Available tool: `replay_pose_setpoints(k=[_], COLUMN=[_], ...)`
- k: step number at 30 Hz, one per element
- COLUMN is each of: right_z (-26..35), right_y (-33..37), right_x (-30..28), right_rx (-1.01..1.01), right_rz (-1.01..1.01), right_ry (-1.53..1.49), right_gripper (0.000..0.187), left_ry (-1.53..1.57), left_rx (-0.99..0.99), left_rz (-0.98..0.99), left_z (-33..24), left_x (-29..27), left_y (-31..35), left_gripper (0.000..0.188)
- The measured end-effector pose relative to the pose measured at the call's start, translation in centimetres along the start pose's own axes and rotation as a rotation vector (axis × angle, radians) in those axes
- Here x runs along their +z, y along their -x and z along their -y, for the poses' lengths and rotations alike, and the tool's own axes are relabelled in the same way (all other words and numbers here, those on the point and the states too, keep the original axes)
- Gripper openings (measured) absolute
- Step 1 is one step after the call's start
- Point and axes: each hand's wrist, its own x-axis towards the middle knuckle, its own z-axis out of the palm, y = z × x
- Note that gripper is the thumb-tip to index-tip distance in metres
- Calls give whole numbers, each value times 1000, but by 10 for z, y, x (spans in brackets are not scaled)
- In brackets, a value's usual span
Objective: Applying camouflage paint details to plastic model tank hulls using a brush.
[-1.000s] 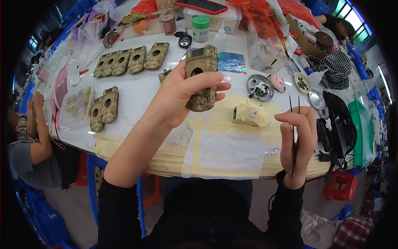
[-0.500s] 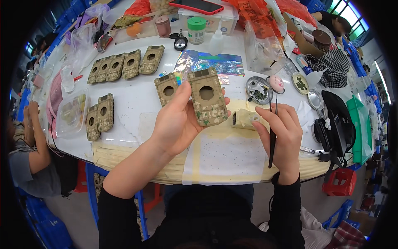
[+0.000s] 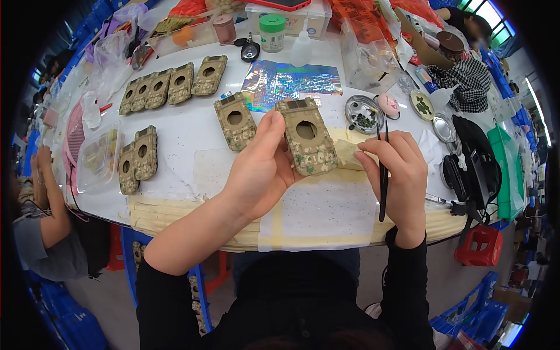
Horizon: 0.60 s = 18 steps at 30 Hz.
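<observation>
A camouflage-painted toy tank hull [image 3: 322, 150] with a round hole in its top lies in my left hand [image 3: 256, 175], thumb along its left edge. My right hand [image 3: 405, 181] is closed around dark tweezers [image 3: 383, 185], which slant across the fingers. Behind the held hull and beside my right fingertips is a pale yellowish wrapped block [image 3: 349, 154], partly hidden. Another hull [image 3: 241, 135] rests on the table just beyond my left hand. A round metal dish [image 3: 354, 105] holding small dark green bits sits past the tweezers.
Several more hulls [image 3: 179, 81] line the table's left side, near a clear plastic box [image 3: 100, 157]. A holographic sheet [image 3: 286, 79], a green-capped jar [image 3: 272, 32] and a squeeze bottle [image 3: 302, 49] stand farther back. White paper [image 3: 321, 216] is taped at the front edge. A black bag [image 3: 475, 157] lies right.
My left hand has carried the hull slightly right, nearer my right hand, and it covers more of the yellowish block. The tweezers stay in my right hand. The whole view has shifted a little.
</observation>
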Motion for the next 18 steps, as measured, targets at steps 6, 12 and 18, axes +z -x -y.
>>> replay_pose_setpoints(k=[6,12,18], right_z=[1,15,29], right_y=[0,-1,5], right_x=[-7,-25,-10], right_rx=[10,36,141], right_rz=[-28,-304,-239], right_ry=[9,-150,-550], right_gripper=[15,16,13], left_ry=[-25,-22,-6], left_rx=[17,-10,-30], left_rz=[14,43,89], left_z=[3,4,5], left_x=[-2,3,6], left_y=[-1,3,6], left_gripper=[45,44,43])
